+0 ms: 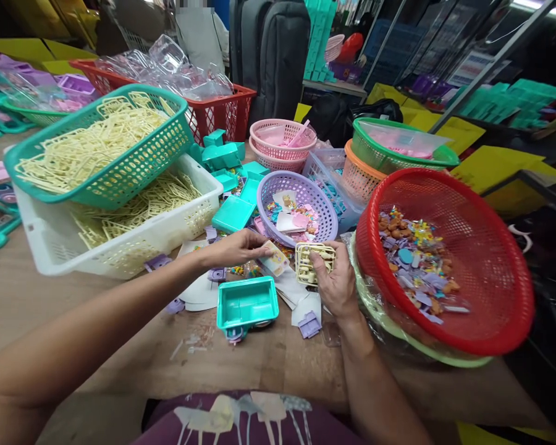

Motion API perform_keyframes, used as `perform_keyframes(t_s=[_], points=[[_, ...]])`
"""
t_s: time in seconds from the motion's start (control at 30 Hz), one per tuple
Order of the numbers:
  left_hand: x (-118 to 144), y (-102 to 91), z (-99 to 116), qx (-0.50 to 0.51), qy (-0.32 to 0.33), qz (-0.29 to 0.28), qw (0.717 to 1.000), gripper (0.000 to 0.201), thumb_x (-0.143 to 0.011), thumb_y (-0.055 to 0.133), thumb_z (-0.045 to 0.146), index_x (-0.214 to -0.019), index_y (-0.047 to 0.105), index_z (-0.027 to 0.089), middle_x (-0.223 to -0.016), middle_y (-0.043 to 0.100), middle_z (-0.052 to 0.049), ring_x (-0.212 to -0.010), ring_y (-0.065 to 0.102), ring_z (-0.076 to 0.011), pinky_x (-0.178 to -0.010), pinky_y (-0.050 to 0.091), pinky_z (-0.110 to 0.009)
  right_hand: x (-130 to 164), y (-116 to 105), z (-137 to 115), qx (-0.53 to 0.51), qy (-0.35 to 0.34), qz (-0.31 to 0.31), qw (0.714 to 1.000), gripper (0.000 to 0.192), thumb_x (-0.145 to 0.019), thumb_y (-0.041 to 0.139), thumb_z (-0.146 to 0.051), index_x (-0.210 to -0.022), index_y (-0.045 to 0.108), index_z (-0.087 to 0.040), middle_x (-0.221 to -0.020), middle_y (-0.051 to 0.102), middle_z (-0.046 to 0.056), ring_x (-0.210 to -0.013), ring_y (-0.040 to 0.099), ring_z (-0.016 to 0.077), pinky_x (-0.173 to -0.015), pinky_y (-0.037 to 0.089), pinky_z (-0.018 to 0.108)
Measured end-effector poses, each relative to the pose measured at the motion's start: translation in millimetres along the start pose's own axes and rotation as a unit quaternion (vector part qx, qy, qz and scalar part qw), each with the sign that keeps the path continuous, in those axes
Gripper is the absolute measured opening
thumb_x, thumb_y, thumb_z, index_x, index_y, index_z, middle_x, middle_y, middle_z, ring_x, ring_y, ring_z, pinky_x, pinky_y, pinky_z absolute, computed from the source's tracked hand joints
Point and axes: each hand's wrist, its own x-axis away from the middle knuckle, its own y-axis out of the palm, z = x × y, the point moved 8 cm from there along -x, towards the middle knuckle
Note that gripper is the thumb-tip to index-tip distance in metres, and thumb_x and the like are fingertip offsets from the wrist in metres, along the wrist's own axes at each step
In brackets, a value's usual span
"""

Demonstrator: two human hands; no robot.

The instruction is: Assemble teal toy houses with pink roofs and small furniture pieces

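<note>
My left hand [235, 248] reaches across the wooden table and pinches a small pale printed card [275, 258] near the purple round basket [322, 207]. My right hand [336, 281] grips a cream plastic parts frame [311, 259], held upright just right of the card. Below both hands a teal plastic tray [247, 301] lies open side up on the table. Small lilac plastic pieces [309, 324] and white paper bits lie around it.
A white crate [120, 244] and a teal basket [134, 164] hold cream frames at left. A red round basket [491, 272] of small colourful parts sits at right. Pink [278, 133], green [398, 162] and red [213, 114] baskets stand behind, with teal boxes [220, 154].
</note>
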Motion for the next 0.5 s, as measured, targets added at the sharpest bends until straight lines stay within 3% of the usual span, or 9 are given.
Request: perform_keyframes(t_s=[0.07, 0.17, 0.27, 0.33, 0.4, 0.5], points=[[4, -5.7, 1, 0.065, -0.022, 0.017, 0.997, 0.033, -0.086, 0.064, 0.046, -0.096, 0.075, 0.016, -0.09, 0.076, -0.009, -0.077, 0.07, -0.0209, -0.069, 0.057, -0.032, 0, 0, 1, 0.006, -0.001, 0.004, 1.0, 0.029, -0.095, 0.052, -0.045, -0.113, 0.052, -0.023, -0.095, 0.069, 0.007, -0.085, 0.066, 0.0241, -0.073, 0.05, 0.035], [14, -9.9, 15, 0.125, -0.026, 0.051, 0.991, 0.03, -0.08, 0.072, 0.043, -0.092, 0.076, 0.016, -0.085, 0.076, -0.009, -0.07, 0.069, -0.0184, -0.063, 0.057, -0.029, 0, 4, 1, -0.007, 0.0, -0.007, 1.0, 0.025, -0.097, 0.048, -0.044, -0.111, 0.053, -0.024, -0.095, 0.068, 0.006, -0.084, 0.065, 0.0235, -0.072, 0.05, 0.035], [20, 5.4, 40, 0.134, -0.016, 0.022, 0.991, 0.024, -0.078, 0.075, 0.04, -0.087, 0.076, 0.017, -0.078, 0.074, -0.007, -0.062, 0.066, -0.0162, -0.055, 0.055, -0.026, 1, 18, -2, -0.039, 0.005, -0.056, 0.998, 0.022, -0.098, 0.047, -0.044, -0.107, 0.053, -0.025, -0.095, 0.068, 0.005, -0.085, 0.063, 0.0226, -0.074, 0.049, 0.034], [20, 23.5, 53, 0.122, -0.01, -0.022, 0.992, 0.021, -0.077, 0.074, 0.037, -0.086, 0.075, 0.017, -0.076, 0.073, -0.006, -0.061, 0.066, -0.0161, -0.054, 0.054, -0.026, 3, 28, -4, -0.059, 0.009, -0.097, 0.993, 0.022, -0.098, 0.047, -0.045, -0.103, 0.055, -0.024, -0.092, 0.067, 0.004, -0.083, 0.062, 0.0217, -0.074, 0.048, 0.034], [17, 35.5, 61, 0.095, 0.01, -0.03, 0.995, 0.021, -0.079, 0.073, 0.035, -0.089, 0.073, 0.017, -0.077, 0.072, -0.005, -0.063, 0.065, -0.016, -0.056, 0.054, -0.026, 6, 36, -5, -0.092, 0.021, -0.13, 0.987, 0.025, -0.098, 0.046, -0.047, -0.099, 0.056, -0.024, -0.087, 0.065, 0.003, -0.078, 0.061, 0.0203, -0.07, 0.048, 0.033], [10, 34.0, 68, -0.018, 0.064, 0.057, 0.996, 0.021, -0.082, 0.069, 0.032, -0.095, 0.071, 0.016, -0.081, 0.072, -0.005, -0.068, 0.065, -0.0161, -0.061, 0.053, -0.027, 10, 44, -2, -0.189, 0.066, -0.145, 0.969, 0.033, -0.099, 0.041, -0.052, -0.097, 0.059, -0.025, -0.084, 0.065, 0.002, -0.075, 0.061, 0.0195, -0.064, 0.049, 0.032]])
